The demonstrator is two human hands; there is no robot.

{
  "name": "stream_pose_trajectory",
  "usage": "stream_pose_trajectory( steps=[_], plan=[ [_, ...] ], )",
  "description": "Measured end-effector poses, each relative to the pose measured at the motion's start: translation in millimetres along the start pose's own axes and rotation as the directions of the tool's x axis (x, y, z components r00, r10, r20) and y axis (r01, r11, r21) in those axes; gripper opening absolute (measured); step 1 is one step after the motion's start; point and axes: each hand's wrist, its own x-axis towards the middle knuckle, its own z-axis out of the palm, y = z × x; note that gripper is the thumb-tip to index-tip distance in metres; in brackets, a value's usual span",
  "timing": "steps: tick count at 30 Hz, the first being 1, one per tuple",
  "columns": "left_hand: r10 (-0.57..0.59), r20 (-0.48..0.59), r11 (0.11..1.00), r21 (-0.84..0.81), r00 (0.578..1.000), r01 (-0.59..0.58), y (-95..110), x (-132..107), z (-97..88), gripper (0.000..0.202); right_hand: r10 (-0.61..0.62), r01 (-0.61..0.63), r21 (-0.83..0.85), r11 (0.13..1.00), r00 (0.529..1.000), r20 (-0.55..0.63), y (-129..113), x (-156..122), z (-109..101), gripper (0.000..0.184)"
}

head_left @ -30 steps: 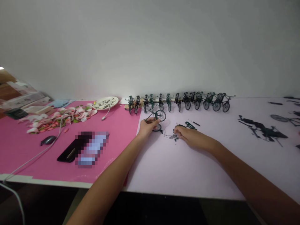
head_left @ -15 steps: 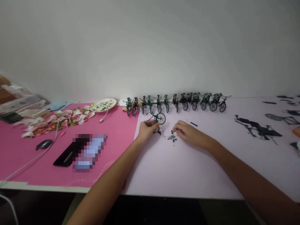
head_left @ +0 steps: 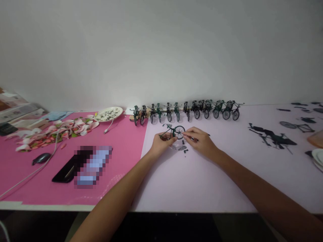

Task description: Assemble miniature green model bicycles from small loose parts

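Observation:
A small green model bicycle frame with one spoked wheel (head_left: 176,131) is held just above the pale table (head_left: 191,181). My left hand (head_left: 161,143) is closed around its frame from the left. My right hand (head_left: 199,139) pinches something thin at the wheel's right side; I cannot make out what it is. A few tiny loose parts (head_left: 182,148) lie on the table just under both hands.
A row of several finished green model bicycles (head_left: 186,110) stands along the wall. Dark loose parts (head_left: 271,137) lie to the right. On the pink mat (head_left: 121,148) are a plate of small parts (head_left: 108,114), a heap of pink wrappers (head_left: 54,131), a mouse (head_left: 41,158) and a cable.
My right hand left the loose parts on the table and came up to the wheel. The left hand shifted the bicycle frame slightly right, toward the other hand.

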Motion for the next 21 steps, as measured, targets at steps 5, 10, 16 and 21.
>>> stream_pose_trajectory(
  steps=[5,10,16,21],
  plan=[
    [-0.016,0.020,1.000,-0.020,1.000,0.017,0.1,-2.8,3.4,0.039,0.020,-0.020,-0.005,1.000,0.999,-0.048,-3.6,1.4,0.9,0.035],
    [-0.026,0.025,0.999,-0.023,0.999,0.027,-2.7,-2.0,2.9,0.039,0.031,-0.031,-0.007,0.999,0.998,-0.052,-1.3,1.2,3.0,0.035],
    [-0.021,0.040,0.999,-0.034,0.999,0.023,-3.3,-1.7,2.0,0.038,0.034,-0.037,-0.037,0.999,0.997,-0.074,-2.5,1.1,2.8,0.034],
    [-0.029,0.047,0.999,-0.032,0.998,0.030,0.8,-3.7,3.0,0.039,0.030,-0.033,-0.058,0.998,0.998,-0.062,-2.7,0.4,2.5,0.034]
  ],
)
